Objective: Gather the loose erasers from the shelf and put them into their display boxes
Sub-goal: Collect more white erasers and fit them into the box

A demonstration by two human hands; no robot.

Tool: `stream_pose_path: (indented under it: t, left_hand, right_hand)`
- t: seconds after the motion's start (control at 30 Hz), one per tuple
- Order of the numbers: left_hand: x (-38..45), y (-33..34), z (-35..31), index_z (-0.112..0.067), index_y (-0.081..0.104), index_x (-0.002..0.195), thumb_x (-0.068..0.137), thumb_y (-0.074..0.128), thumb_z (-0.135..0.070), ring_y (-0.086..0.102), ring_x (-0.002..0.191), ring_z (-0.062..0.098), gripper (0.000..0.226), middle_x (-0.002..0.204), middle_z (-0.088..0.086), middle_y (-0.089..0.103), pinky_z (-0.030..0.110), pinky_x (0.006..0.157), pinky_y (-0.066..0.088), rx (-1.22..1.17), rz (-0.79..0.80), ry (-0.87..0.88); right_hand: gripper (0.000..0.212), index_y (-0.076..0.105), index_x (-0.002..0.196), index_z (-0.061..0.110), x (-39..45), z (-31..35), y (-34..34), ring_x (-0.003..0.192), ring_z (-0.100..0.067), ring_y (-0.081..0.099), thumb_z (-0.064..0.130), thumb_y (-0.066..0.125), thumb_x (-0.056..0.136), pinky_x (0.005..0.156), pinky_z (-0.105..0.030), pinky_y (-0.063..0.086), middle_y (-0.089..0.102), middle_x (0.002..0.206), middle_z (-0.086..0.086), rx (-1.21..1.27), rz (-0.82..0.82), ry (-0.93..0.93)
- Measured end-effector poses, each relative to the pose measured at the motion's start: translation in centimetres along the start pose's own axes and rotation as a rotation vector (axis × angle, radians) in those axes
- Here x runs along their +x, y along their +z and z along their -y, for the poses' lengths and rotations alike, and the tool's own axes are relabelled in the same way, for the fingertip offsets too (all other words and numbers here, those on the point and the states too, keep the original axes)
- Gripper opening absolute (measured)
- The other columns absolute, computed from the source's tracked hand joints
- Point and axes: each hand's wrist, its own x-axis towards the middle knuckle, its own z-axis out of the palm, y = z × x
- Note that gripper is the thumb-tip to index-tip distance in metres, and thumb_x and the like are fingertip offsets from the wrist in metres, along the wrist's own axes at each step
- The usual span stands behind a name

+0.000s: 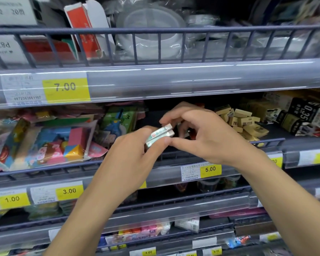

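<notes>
Two white erasers with green-printed sleeves [160,134] are stacked together in front of the middle shelf. My left hand [131,154] grips them from below and the left. My right hand [201,133] pinches their right end between thumb and fingers. Further right on the same shelf lies a heap of loose tan erasers [242,121]. Black and white display boxes [303,117] stand at the far right of that shelf. What lies behind my hands on the shelf is hidden.
Bags of colourful erasers [44,143] fill the shelf's left part, with a green pack [118,119] beside them. A wire rail [183,156] runs along the shelf front. The shelf above holds plastic-wrapped containers [150,34]. Lower shelves carry more stationery and yellow price tags [210,169].
</notes>
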Motion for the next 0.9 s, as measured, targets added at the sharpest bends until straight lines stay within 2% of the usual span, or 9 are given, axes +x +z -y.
stream_pose_path:
  t: [0.1,0.23,0.3,0.4,0.47,0.63,0.7,0.77,0.9]
  left_hand:
    - [-0.3,-0.3,-0.2,-0.043,0.065,0.106,0.090,0.044,-0.069,0.054,0.053,0.001,0.037,0.074,-0.027,0.064,0.016,0.049,0.036,-0.066,0.027,-0.003]
    - [0.0,-1.6,-0.3,-0.053,0.055,0.115,0.077,0.050,-0.085,0.062,0.092,-0.013,0.050,0.105,-0.041,0.063,0.013,0.068,0.045,-0.122,0.125,-0.038]
    - [0.3,-2.0,-0.6,-0.049,0.057,0.104,0.074,0.047,-0.086,0.060,0.094,-0.014,0.049,0.103,-0.039,0.064,0.010,0.069,0.046,-0.097,0.141,-0.023]
    - [0.5,-1.7,-1.0,-0.035,0.061,0.096,0.076,0.044,-0.085,0.063,0.090,-0.002,0.057,0.095,-0.017,0.066,0.030,0.080,0.055,-0.097,0.137,-0.026]
    - [0.4,-1.5,-1.0,-0.034,0.063,0.103,0.079,0.044,-0.084,0.063,0.093,-0.001,0.058,0.097,-0.016,0.067,0.035,0.084,0.055,-0.110,0.114,-0.043]
    - [0.1,-1.5,-0.1,-0.033,0.067,0.087,0.087,0.054,-0.065,0.062,0.077,0.005,0.035,0.088,-0.020,0.067,0.021,0.064,0.046,-0.169,-0.036,-0.092]
    - [0.1,-1.6,0.3,-0.034,0.066,0.084,0.088,0.059,-0.062,0.059,0.066,0.006,0.029,0.082,-0.018,0.067,0.017,0.056,0.043,-0.182,-0.071,-0.120]
    - [0.3,-1.7,0.6,-0.036,0.064,0.088,0.089,0.064,-0.056,0.057,0.059,0.003,0.021,0.075,-0.021,0.066,0.014,0.051,0.041,-0.181,-0.095,-0.141]
    - [0.8,-1.3,0.7,-0.033,0.063,0.090,0.095,0.065,-0.038,0.057,0.057,-0.001,0.007,0.070,-0.027,0.063,0.010,0.051,0.039,-0.184,-0.099,-0.155]
  right_hand:
    - [0.018,0.071,0.107,0.015,-0.2,0.1,-0.1,0.092,-0.019,0.065,0.014,0.074,0.089,0.071,-0.037,0.054,0.066,0.104,0.012,0.058,-0.018,-0.016]
    - [0.019,0.073,0.105,0.013,0.4,0.9,-0.4,0.089,-0.016,0.062,0.008,0.076,0.087,0.073,-0.019,0.044,0.067,0.098,0.005,-0.008,0.013,-0.164]
    - [0.019,0.073,0.104,0.007,0.7,1.2,-0.1,0.094,-0.018,0.062,0.001,0.075,0.086,0.078,-0.017,0.041,0.068,0.099,-0.002,-0.020,0.029,-0.250]
    - [0.023,0.072,0.106,0.002,0.9,1.6,0.6,0.100,-0.022,0.060,-0.007,0.072,0.085,0.081,-0.016,0.039,0.068,0.100,-0.007,-0.046,-0.001,-0.319]
    - [0.025,0.072,0.111,0.006,0.8,1.7,0.8,0.102,-0.018,0.060,-0.002,0.072,0.087,0.080,-0.015,0.040,0.067,0.104,-0.004,-0.056,-0.028,-0.322]
    - [0.043,0.058,0.128,0.039,0.9,-0.6,-1.5,0.102,-0.002,0.056,0.030,0.072,0.088,0.085,-0.016,0.043,0.061,0.108,0.026,-0.306,0.014,0.057]
    - [0.040,0.058,0.127,0.041,1.2,-1.8,-2.4,0.107,-0.002,0.051,0.035,0.069,0.089,0.087,-0.015,0.036,0.057,0.106,0.026,-0.512,0.077,0.205]
    - [0.039,0.057,0.129,0.039,1.7,-2.5,-2.7,0.118,-0.012,0.046,0.039,0.065,0.091,0.089,-0.016,0.028,0.054,0.113,0.020,-0.642,0.168,0.260]
    - [0.051,0.048,0.140,0.038,3.2,-2.8,-2.4,0.128,-0.022,0.036,0.045,0.060,0.091,0.103,-0.030,0.030,0.050,0.137,0.010,-0.722,0.341,0.344]
